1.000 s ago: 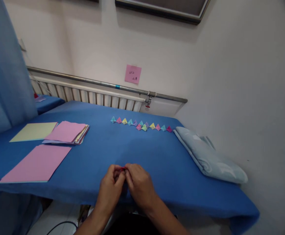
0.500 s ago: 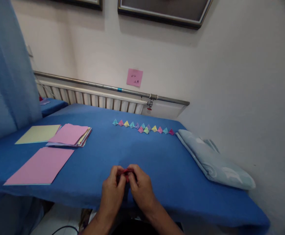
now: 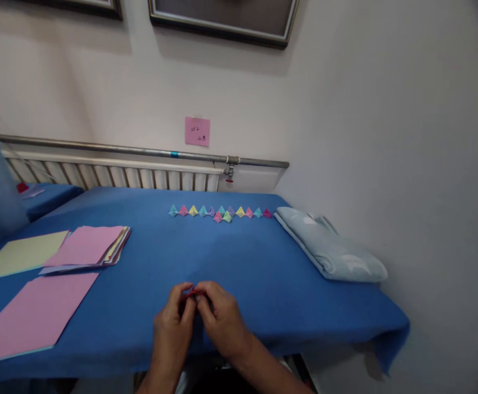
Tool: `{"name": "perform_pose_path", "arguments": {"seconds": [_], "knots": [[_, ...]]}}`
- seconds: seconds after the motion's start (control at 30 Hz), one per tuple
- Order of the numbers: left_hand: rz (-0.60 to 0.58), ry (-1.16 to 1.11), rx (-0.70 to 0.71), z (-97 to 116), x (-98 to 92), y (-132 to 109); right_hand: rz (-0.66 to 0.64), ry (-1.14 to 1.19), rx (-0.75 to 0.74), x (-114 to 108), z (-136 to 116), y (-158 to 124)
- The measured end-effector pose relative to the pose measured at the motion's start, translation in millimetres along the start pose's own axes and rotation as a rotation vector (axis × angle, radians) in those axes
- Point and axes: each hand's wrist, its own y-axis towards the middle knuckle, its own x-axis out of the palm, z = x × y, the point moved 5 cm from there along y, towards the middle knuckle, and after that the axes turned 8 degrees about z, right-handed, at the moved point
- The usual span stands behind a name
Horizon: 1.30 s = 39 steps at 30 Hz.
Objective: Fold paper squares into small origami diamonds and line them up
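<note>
Pinching a small red piece (image 3: 194, 292) between their fingertips, a person's left hand (image 3: 172, 323) and right hand (image 3: 225, 322) close together, near the front edge of a blue-covered table (image 3: 161, 257), colourful folded papers (image 3: 227, 216) beyond.

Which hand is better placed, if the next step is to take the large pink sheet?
Probably the left hand: the large pink sheet lies on its side of the blue cloth, and the right hand is farther away. Both pinch the small red paper, so the left should first let go.
</note>
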Motion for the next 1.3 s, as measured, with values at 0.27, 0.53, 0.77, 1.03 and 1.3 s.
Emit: {"name": "perform_pose_path", "arguments": {"seconds": [0.27,0.53,0.77,1.03,1.3], "knots": [[0.021,-0.128,-0.105,-1.7,0.5,-4.8,0.074,0.136,0.108,-1.7,0.2,-1.7],[-0.095,-0.301,-0.205,-3.3,4.7,-5.9,0.072,0.296,0.139,-0.5,6.6,-4.2],[-0.302,-0.451,-0.347,-0.6,-1.2,-7.3,0.001,0.334,0.254,-2.1,12.2,-6.8],[-0.313,-0.44,-0.306,-0.8,-4.6,-11.9,-0.045,0.381,0.302,-8.5,5.8,-8.5],[-0.377,-0.268,-0.122,1.2,-13.9,-16.2,-0.18,0.268,0.349,-12.4,1.5,-9.6]]}}
